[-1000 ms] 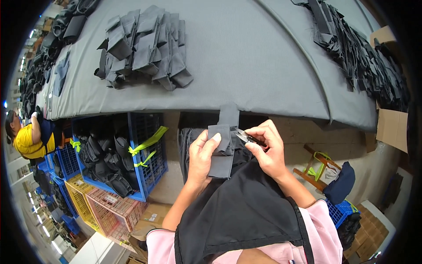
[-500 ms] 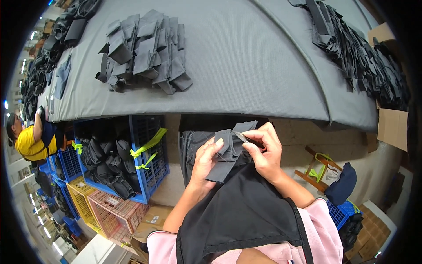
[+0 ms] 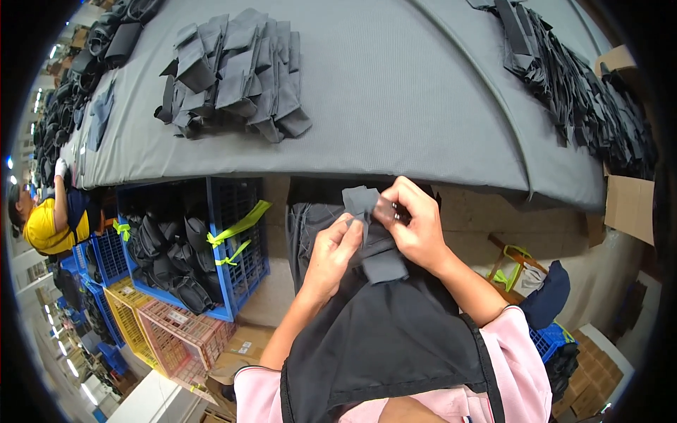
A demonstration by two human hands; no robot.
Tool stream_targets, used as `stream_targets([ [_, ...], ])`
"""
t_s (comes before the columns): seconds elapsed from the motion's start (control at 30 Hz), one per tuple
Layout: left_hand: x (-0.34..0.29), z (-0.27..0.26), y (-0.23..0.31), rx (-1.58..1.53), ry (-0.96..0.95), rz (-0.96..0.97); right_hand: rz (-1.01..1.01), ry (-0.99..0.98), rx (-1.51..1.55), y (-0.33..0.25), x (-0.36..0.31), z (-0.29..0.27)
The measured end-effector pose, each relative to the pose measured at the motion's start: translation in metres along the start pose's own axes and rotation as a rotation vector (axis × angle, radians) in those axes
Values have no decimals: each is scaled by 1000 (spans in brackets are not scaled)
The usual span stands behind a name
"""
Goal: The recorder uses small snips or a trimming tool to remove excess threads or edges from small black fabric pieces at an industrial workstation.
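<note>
Grey fabric sits mid-frame, pinched in the left hand; beside it, the right hand curls around a dark, blurred tool. Similar grey pieces lie piled on the counter at the upper left of the frame.
</note>
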State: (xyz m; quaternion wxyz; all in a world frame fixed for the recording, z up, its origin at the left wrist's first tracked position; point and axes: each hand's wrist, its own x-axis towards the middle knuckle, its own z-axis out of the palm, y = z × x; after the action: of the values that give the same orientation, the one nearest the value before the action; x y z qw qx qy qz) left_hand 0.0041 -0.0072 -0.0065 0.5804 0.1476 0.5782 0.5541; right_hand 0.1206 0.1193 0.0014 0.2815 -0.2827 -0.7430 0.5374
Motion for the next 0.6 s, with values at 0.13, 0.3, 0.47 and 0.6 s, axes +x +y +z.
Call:
stream_targets([
  [0.13, 2, -1, 0, -9, -74, 134, 678, -91, 771, 14, 6, 6],
  [0.3, 14, 9, 2, -95, 96, -78, 704, -79, 712, 13, -8, 9],
  [0.47, 18, 7, 1, -107, 230, 30, 338, 63, 194, 11, -34, -7],
  [0.6, 19, 2, 1, 5, 273, 74, 169, -90, -169, -5, -46, -22],
])
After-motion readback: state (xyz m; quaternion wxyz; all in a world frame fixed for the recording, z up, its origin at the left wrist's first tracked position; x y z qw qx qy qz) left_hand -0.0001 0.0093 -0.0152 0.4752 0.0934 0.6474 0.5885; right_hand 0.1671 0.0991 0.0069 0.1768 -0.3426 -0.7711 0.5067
